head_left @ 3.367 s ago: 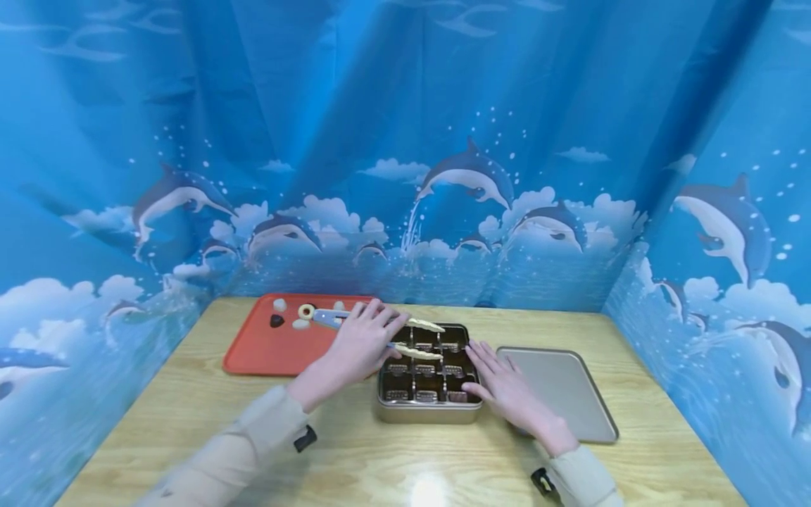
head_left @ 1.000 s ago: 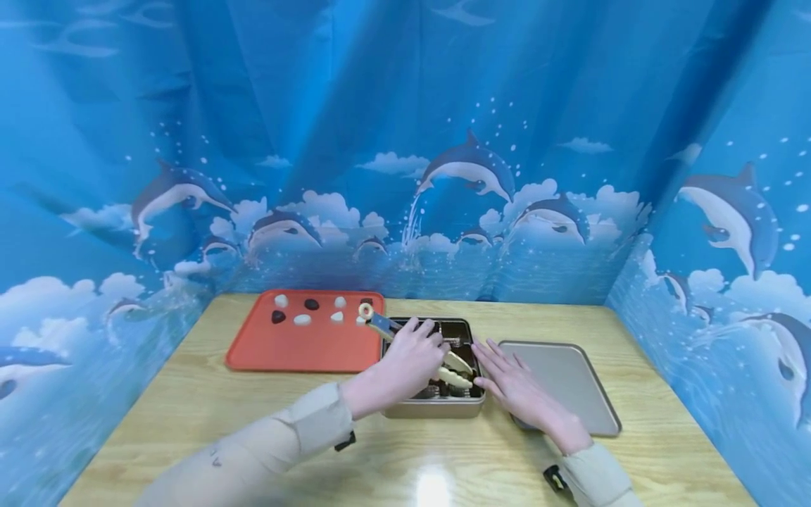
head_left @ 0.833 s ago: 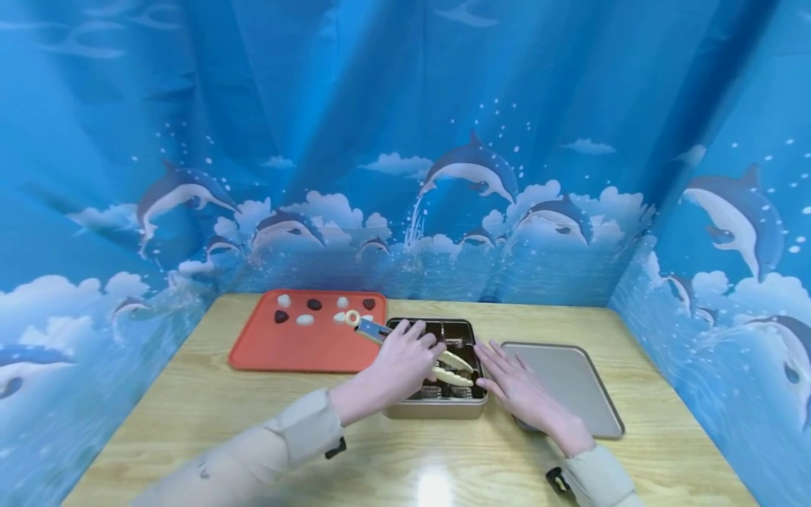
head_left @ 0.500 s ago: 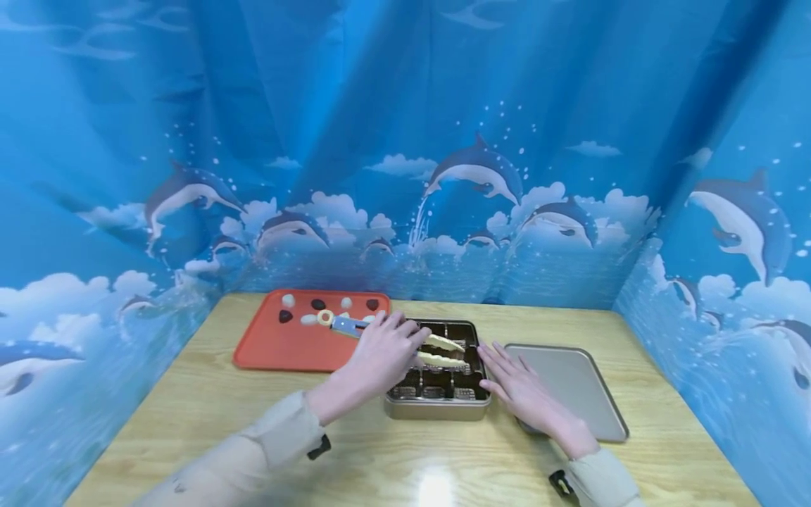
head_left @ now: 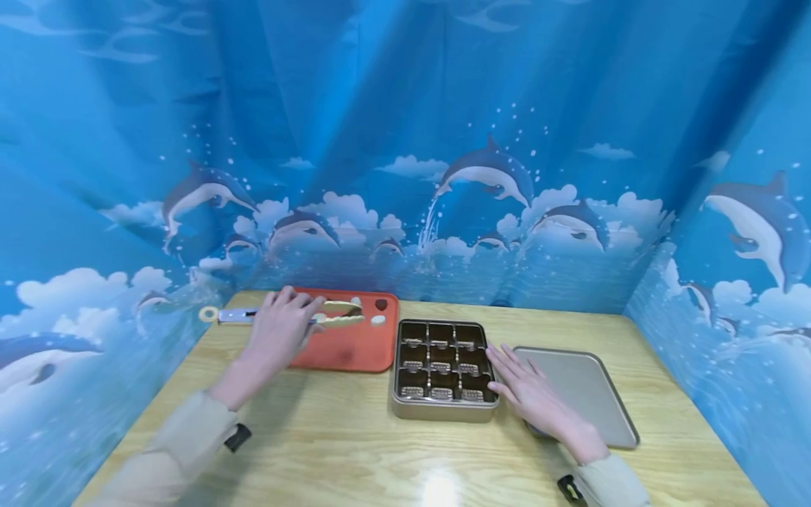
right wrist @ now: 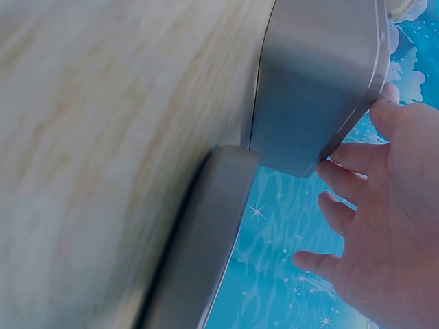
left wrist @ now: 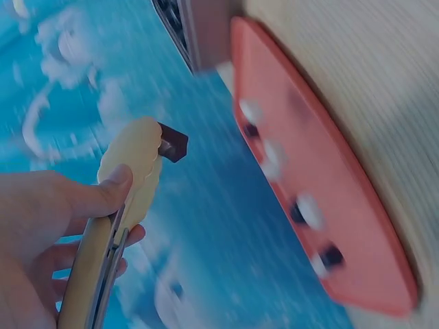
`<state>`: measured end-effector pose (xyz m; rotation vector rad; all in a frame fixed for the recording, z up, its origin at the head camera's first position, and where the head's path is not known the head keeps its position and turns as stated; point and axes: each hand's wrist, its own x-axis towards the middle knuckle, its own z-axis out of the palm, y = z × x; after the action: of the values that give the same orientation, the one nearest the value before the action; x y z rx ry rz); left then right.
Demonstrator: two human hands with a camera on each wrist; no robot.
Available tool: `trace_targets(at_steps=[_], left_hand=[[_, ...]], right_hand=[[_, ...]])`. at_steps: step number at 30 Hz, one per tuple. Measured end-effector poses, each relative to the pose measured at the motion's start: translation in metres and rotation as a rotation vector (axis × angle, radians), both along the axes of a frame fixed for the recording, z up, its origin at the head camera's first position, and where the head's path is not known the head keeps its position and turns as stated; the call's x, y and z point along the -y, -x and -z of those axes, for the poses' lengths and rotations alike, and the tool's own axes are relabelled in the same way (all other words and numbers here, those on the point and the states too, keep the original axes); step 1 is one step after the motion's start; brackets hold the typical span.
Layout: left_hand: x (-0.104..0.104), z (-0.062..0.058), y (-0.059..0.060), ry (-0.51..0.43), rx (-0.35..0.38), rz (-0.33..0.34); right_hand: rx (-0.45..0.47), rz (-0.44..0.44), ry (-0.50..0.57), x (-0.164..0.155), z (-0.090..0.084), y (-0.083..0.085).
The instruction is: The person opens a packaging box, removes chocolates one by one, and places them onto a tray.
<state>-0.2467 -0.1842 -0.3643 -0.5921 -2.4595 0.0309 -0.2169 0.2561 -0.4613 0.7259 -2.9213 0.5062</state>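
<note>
My left hand (head_left: 279, 332) grips tongs (head_left: 237, 315) with cream scalloped tips, held over the red tray (head_left: 355, 358). In the left wrist view, a dark brown chocolate (left wrist: 174, 142) is caught between the tips. White chocolates (head_left: 377, 320) and dark chocolates (head_left: 381, 304) lie along the tray's far side, some hidden behind the hand and tongs. A metal tin (head_left: 443, 410) with a brown divided insert stands right of the tray. My right hand (head_left: 529, 394) rests its fingers, mostly straight, on the tin's right edge; the right wrist view shows fingertips at its rim.
Right of the tin, partly under my right forearm, lies a flat grey metal lid (head_left: 586, 391). Wood tabletop (head_left: 355, 451) runs in front of tray and tin. A blue dolphin curtain (head_left: 380, 141) hangs behind and at both sides.
The left hand has swung the tongs left from inside the tin to over the red tray. The dark piece earlier seen in the tin's front right compartment is gone. The right hand has stayed put.
</note>
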Motion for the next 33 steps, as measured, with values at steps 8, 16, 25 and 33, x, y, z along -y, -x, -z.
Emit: trace_targets(at_steps=[8,16,25,33], left_hand=[[0.055,-0.001,0.005,0.028,0.065,-0.129],[0.080,0.013,0.014,0.061,0.082,-0.151],[0.092,0.035,0.029,0.173,0.115,-0.180],[0.095,0.044,0.035,0.164,0.181,-0.200]], right_hand=[[-0.009,0.001,-0.005,-0.004,-0.001,0.000],[-0.027,-0.001,-0.020,-0.003,-0.001,0.000],[-0.024,0.008,-0.021,-0.001,0.002,0.000],[-0.029,0.009,-0.025,-0.001,0.004,0.002]])
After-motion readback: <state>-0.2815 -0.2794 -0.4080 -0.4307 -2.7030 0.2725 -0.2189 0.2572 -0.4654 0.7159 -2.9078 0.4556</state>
